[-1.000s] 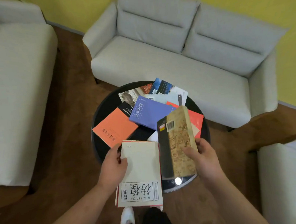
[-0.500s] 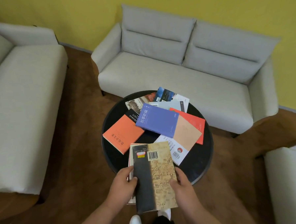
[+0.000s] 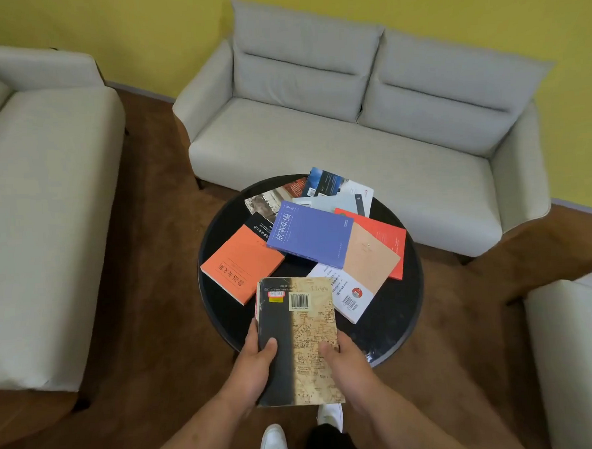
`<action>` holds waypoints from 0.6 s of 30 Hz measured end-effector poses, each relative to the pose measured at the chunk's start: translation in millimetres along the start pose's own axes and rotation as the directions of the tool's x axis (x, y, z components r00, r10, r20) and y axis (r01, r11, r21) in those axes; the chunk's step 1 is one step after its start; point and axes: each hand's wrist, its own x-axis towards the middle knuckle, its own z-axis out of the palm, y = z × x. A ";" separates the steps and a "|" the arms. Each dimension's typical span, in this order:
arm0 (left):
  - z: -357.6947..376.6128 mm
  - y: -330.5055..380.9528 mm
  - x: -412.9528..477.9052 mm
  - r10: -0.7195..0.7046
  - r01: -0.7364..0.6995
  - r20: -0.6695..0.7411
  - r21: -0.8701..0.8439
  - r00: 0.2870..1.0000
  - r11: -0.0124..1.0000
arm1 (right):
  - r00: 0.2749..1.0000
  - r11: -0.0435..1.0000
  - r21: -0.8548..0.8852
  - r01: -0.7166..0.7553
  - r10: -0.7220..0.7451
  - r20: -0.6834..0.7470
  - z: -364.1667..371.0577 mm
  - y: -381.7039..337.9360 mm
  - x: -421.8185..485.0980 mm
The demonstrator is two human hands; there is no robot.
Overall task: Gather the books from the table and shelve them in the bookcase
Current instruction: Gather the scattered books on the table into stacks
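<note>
The map-covered book (image 3: 299, 341) now lies flat on top of the cream one I was holding a second ago, which shows only as a thin edge beneath. My left hand (image 3: 257, 360) pinches the stack's dark spine side; my right hand (image 3: 343, 359) clamps the opposite edge. So two are gathered, held just over the near rim of the round surface (image 3: 396, 325). Beyond the stack, the orange book (image 3: 241, 261), the blue book (image 3: 309, 234), the red book (image 3: 384, 237) and several others still lie there. No bookcase in view, so shelving waits; I'd collect more first.
</note>
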 end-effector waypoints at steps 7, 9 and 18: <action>-10.1 -4.4 16.6 -0.199 0.206 0.053 -0.269 0.979 0.941 | 0.981 0.938 0.295 -0.185 0.159 0.107 -7.9 -0.9 25.8; -9.8 -0.7 20.3 -0.204 0.218 0.083 -0.234 0.975 0.948 | 0.969 0.917 0.335 -0.217 0.161 0.186 -4.1 -4.7 23.0; -11.6 -0.7 26.5 -0.229 0.238 0.113 -0.072 0.967 0.969 | 0.962 0.895 0.377 -0.239 0.166 0.216 -4.1 2.6 19.3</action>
